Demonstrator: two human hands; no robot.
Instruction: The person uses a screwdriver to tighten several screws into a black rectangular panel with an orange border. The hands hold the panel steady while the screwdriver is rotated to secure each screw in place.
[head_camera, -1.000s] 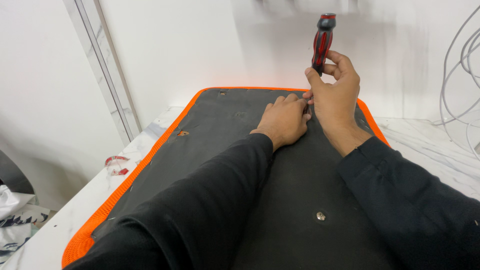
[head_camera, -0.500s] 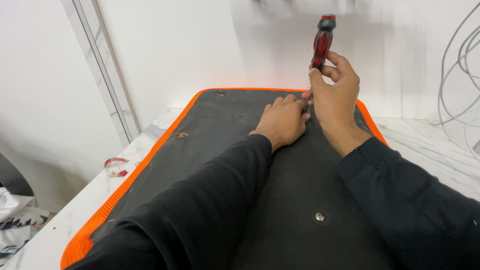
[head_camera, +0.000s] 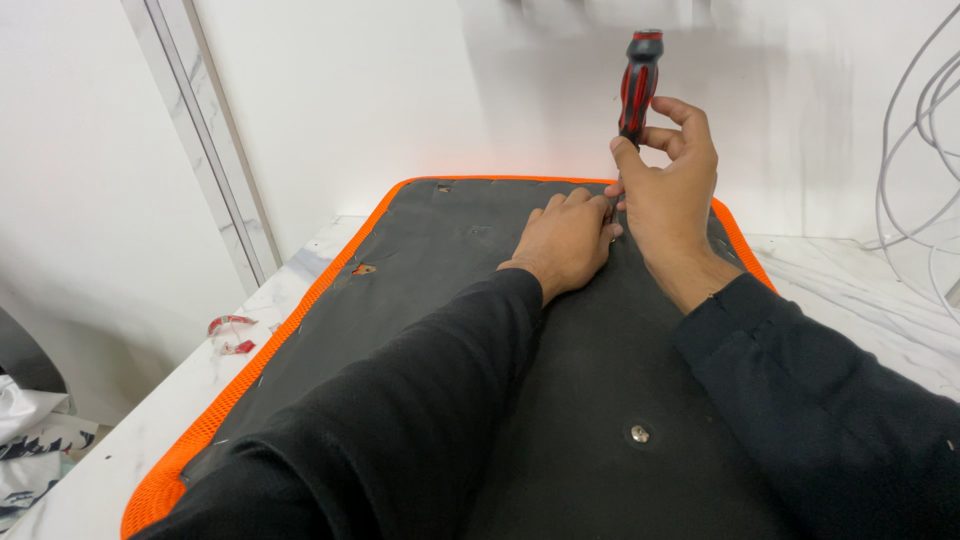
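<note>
Closest to the camera are two arms in black sleeves, reaching forward over a big black panel (head_camera: 430, 300). The panel lies flat on a white marble table (head_camera: 850, 300). It has a bright orange mesh edge (head_camera: 250, 375) going all the way around it. A small round silver screw head (head_camera: 640, 433) sits in the panel near the right sleeve. On the left part of the table, just beside the orange edge, lies a small red and clear bit of plastic (head_camera: 230, 333).

Farther out, the left hand (head_camera: 565, 240) lies palm down on the black panel. Its fingers are spread flat and hold nothing; they just press on the panel, right next to the other hand.

The right hand (head_camera: 670, 190) is touching the left hand's fingertips. It is curled around a screwdriver (head_camera: 638, 85) with a red and black handle. The thumb and fingers pinch the low part of the handle. The screwdriver stands straight up, and most of its handle sticks out above the hand. Its tip points down to the panel between the two hands, but the fingers hide it.

Behind everything is a white wall. White cables (head_camera: 915, 130) hang at the far right.
</note>
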